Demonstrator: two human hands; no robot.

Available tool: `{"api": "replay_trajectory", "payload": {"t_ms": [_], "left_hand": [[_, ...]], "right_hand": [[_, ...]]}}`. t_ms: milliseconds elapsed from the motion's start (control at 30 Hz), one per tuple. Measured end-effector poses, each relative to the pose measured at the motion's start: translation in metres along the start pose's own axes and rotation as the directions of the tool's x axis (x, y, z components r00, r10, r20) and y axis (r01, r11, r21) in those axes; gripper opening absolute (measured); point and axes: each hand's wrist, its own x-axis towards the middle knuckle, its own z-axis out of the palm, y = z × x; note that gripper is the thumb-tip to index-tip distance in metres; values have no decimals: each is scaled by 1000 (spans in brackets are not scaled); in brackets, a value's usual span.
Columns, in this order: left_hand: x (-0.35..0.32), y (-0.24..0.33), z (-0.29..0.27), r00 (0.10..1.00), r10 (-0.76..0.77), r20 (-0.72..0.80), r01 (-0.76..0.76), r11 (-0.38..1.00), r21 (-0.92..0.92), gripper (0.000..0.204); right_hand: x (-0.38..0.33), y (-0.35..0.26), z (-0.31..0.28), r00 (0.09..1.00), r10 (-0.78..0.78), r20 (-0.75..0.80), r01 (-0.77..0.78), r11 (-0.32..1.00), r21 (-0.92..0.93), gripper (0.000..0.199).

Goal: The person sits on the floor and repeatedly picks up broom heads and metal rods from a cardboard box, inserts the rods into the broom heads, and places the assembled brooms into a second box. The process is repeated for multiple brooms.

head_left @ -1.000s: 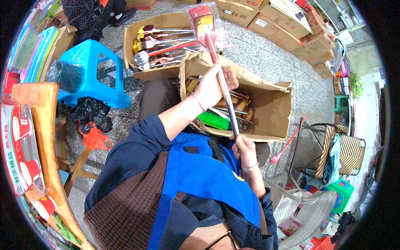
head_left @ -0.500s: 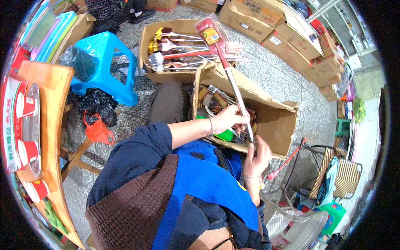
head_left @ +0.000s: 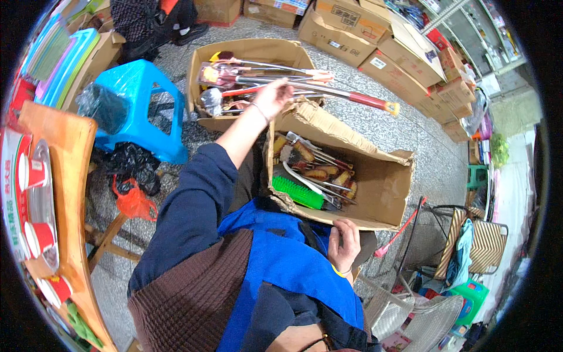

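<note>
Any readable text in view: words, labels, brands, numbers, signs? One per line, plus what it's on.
Wording not copied; locations only.
White package with red and green print, far left: large characters, partly readable.
Cardboard boxes, top right: print and small labels, too small to read reliably.
Red-and-white cups: small marks, unreadable.
Wrapped long-handled tool: nothing legible.

beneath your left hand (head_left: 272,101), brushes (head_left: 243,79) lay in a carton (head_left: 226,124); nearer you, rightward, sat a second carton (head_left: 381,182); leftward stood a stool (head_left: 135,108).
</note>
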Motion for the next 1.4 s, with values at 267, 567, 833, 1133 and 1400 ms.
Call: {"api": "replay_trajectory", "payload": {"t_ms": [267,567,833,1133,1400], "left_hand": [[75,50,-41,997,71,17,-73,972,221,29],[20,24,-88,992,44,-118,75,543,836,18],[-41,65,-137,976,-88,-198,216,347,913,31],[-71,55,-126,979,-52,-195,201,159,967,31],[-80,88,-137,956,-92,-278,288,120,950,31]], "right_hand": [[4,-1,7,995,16,98,-17,1000,11,14],[-1,6,7,976,30,217,-33,999,8,12],[-15,79,19,993,106,43,-92,964,-251,16],[-2,118,46,982,98,-161,-156,903,-401,7],[-5,116,46,987,30,-155,-91,910,-406,6]]}}
